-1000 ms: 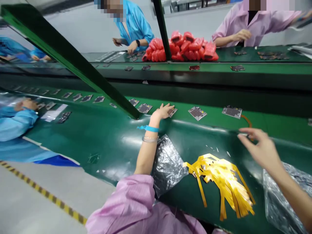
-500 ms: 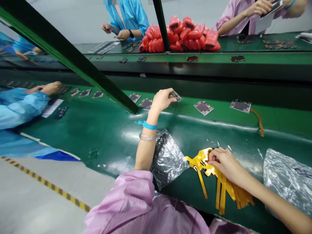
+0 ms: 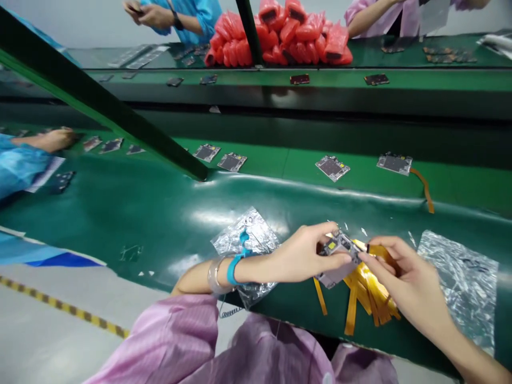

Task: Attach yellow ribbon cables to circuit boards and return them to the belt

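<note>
My left hand (image 3: pixel 310 253) grips a small grey circuit board (image 3: pixel 336 253) by its edges, thumb on the near side. Close to the board's right end, my right hand (image 3: pixel 408 277) pinches an orange flex cable (image 3: pixel 381 252) between thumb and fingers. Its dark connector end is at the board's edge; whether the two touch I cannot tell. Beneath both hands lies a pile of yellow-orange flex cables (image 3: pixel 366 298), partly covered by the board and fingers. A blue wrist strap (image 3: pixel 234 269) circles my left wrist above a clear plastic bag (image 3: pixel 250 229).
Several boards, such as one circuit board (image 3: pixel 333 167), lie along the green belt (image 3: pixel 288 160); another board (image 3: pixel 394 162) has an orange cable attached. A second plastic bag (image 3: pixel 460 288) lies right. A green post (image 3: pixel 160 144) slants across the left. Red-wrapped bundles (image 3: pixel 280 37) and co-workers are beyond.
My left hand has lifted a board off the belt and brought it down over the cable pile. My right hand has picked a flex cable up and moved slightly right.
</note>
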`<state>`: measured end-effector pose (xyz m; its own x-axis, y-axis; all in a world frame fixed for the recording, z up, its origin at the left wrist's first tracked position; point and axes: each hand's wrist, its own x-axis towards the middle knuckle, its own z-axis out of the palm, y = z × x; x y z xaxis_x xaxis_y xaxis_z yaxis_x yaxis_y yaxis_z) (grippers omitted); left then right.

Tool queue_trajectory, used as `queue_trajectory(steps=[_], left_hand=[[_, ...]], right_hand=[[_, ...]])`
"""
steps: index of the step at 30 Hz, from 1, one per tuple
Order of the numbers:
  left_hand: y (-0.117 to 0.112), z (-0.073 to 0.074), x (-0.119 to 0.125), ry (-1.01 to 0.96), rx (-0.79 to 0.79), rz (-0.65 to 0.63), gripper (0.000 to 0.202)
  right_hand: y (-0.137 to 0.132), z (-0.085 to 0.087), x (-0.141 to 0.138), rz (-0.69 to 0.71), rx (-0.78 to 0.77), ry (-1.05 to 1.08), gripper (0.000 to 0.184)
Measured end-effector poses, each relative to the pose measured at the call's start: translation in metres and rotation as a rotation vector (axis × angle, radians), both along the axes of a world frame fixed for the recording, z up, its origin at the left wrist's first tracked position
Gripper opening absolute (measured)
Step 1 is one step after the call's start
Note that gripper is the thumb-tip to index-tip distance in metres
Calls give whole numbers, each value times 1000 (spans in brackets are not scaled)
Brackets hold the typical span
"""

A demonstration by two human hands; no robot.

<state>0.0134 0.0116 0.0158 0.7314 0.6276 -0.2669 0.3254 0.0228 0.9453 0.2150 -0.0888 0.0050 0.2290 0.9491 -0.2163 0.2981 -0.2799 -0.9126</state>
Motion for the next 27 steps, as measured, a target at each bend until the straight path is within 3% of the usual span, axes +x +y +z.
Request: queue_trajectory(steps=[6, 17, 19, 22, 24, 27], left_hand=[[-17, 2, -1, 52, 111, -35, 15], [-27, -2, 4, 105, 84, 7, 19], [-26, -8, 6, -1, -34, 51, 21], [-22, -19, 10, -205, -390, 129, 31], [-19, -24, 10, -210, -576, 165, 37], [-14, -25, 8, -115, -634, 136, 43]], right_hand=[[-12, -8, 1, 60, 14, -153, 23], [-22, -5, -5, 46, 80, -313, 20], [-24, -5, -3, 65, 94, -305, 18], [-26, 0, 5, 116, 64, -179, 18], [-26, 4, 11, 159, -18, -9, 35], [-21, 9, 18, 184, -162, 213, 49]])
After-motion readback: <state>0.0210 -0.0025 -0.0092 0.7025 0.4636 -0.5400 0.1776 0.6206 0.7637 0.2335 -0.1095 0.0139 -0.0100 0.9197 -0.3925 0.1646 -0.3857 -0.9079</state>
